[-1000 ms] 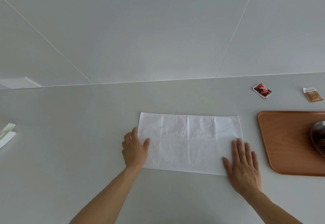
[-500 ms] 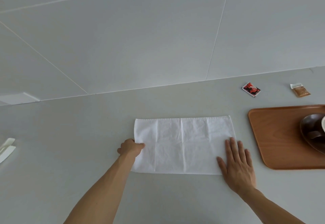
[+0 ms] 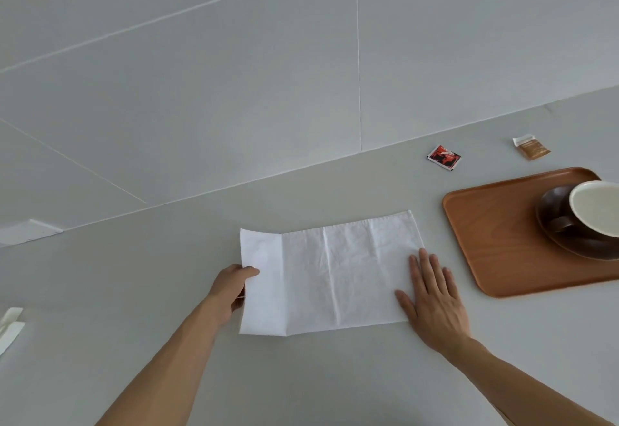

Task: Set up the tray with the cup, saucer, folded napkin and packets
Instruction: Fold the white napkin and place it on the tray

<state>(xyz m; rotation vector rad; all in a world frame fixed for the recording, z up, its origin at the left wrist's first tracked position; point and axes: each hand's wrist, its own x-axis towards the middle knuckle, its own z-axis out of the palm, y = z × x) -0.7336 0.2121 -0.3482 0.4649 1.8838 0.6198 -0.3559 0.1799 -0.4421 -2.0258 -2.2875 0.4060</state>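
A single head-worn view is given, aimed forward and down from close above the table, with the wall seen beyond.

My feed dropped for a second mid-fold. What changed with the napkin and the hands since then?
The left hand, which lay on the napkin's left edge, has gripped that edge and lifted it, starting a fold toward the right. The right hand stays flat on the napkin's right end. The tray with cup and saucer, and both packets on the counter, are unmoved.
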